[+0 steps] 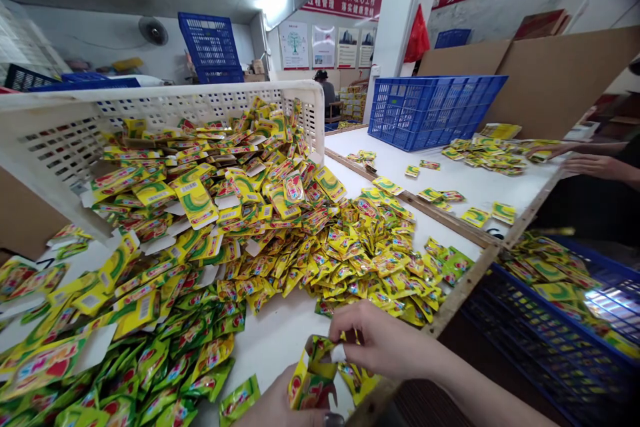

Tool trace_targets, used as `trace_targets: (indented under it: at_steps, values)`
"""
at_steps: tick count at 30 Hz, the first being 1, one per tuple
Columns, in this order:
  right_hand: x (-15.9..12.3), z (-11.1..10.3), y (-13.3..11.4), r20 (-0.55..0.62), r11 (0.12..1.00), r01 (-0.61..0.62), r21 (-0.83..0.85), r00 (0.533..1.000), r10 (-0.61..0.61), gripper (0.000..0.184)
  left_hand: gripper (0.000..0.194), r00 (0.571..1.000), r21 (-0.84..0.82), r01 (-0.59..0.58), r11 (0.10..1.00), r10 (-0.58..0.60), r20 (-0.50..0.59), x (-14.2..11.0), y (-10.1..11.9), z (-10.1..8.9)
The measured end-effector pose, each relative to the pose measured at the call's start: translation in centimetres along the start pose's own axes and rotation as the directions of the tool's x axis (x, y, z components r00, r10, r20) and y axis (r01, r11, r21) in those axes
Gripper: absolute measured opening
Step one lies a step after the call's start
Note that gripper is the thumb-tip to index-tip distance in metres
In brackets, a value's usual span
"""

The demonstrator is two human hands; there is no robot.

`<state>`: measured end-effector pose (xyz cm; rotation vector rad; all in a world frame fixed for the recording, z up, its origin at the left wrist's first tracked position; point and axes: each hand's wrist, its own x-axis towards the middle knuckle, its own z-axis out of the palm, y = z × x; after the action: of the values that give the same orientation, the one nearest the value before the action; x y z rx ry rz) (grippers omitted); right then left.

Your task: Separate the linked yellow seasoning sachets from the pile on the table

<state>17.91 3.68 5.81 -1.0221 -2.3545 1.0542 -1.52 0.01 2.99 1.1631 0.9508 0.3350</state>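
Observation:
At the bottom centre, my left hand (280,407) grips a small yellow carton (313,373) with its top flap open. My right hand (385,340) pinches its fingers at the carton's open top, on a yellow sachet (350,335) that is partly hidden. A big heap of yellow sachets (370,247) lies on the white table (280,333) just beyond my hands. Flat yellow cartons (200,200) spill from a tipped white crate (65,133) at the left.
A blue crate (430,110) stands on the far table. Another person's hands (590,163) work at a pile of sachets at the right. A blue bin (565,307) with filled packs sits below the table edge at the right. Cardboard sheets lean behind.

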Motion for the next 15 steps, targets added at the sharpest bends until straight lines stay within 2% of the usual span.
trace_targets:
  at_steps: [4, 9, 11, 15]
  values:
    - [0.2, 0.8, -0.4, -0.126, 0.987, 0.062, -0.147, 0.989, -0.081, 0.021, 0.029, 0.999, 0.023, 0.047, 0.999, -0.046, -0.02, -0.5, 0.4, -0.1]
    - [0.1, 2.3, -0.4, -0.121, 0.952, 0.097, -0.29, 0.983, -0.137, 0.022, 0.035, 0.996, -0.041, 0.068, 0.997, -0.066, 0.067, -0.1, -0.6, -0.9]
    - [-0.2, 2.5, -0.5, -0.143, 0.963, 0.076, -0.259, 0.983, -0.116, 0.021, 0.037, 0.996, -0.07, 0.043, 0.997, -0.037, 0.084, 0.3, -1.3, -1.1]
    - [-0.5, 1.9, -0.7, -0.164, 0.995, 0.026, -0.1, 0.986, -0.042, 0.023, 0.039, 0.999, -0.112, -0.004, 0.994, 0.008, 0.036, 0.9, -2.1, -1.0]
